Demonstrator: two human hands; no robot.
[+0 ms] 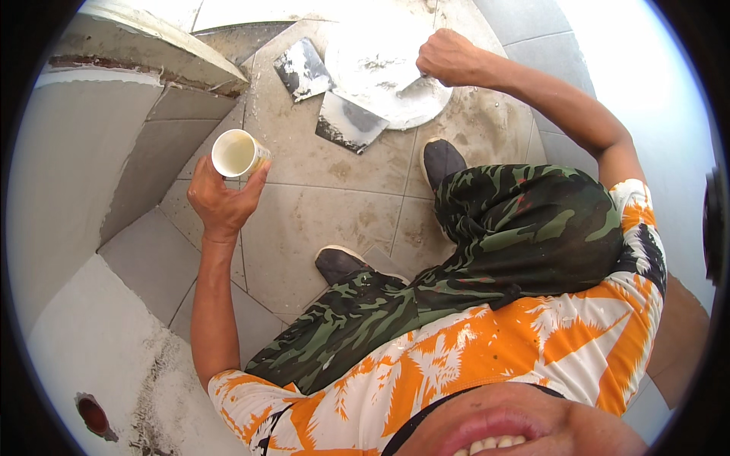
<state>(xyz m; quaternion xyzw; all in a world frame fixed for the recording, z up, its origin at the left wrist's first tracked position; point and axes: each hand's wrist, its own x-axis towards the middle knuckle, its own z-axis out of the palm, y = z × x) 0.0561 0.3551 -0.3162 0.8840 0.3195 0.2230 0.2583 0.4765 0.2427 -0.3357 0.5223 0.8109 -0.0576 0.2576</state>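
My left hand (pixel 222 199) is wrapped round a white paper cup (pixel 236 154). The cup's mouth faces up toward me, and its inside looks pale, with no clear contents. Out in front, my right hand (pixel 449 59) is closed in a fist at the right side of a round, white, paste-covered surface (pixel 369 72). A greyish patch shows just below that fist, but I cannot make out what the fingers hold. Two dark square plates smeared with white, an upper one (pixel 303 69) and a lower one (pixel 350 121), lie on the floor beside the white surface.
Dusty beige floor tiles (pixel 327 220) lie under my dark shoes (pixel 443 161). A tiled ledge (pixel 163 125) with a broken edge stands at the left. Below it is a stained white wall with a round hole (pixel 93 416). A pale wall (pixel 646 99) rises at the right.
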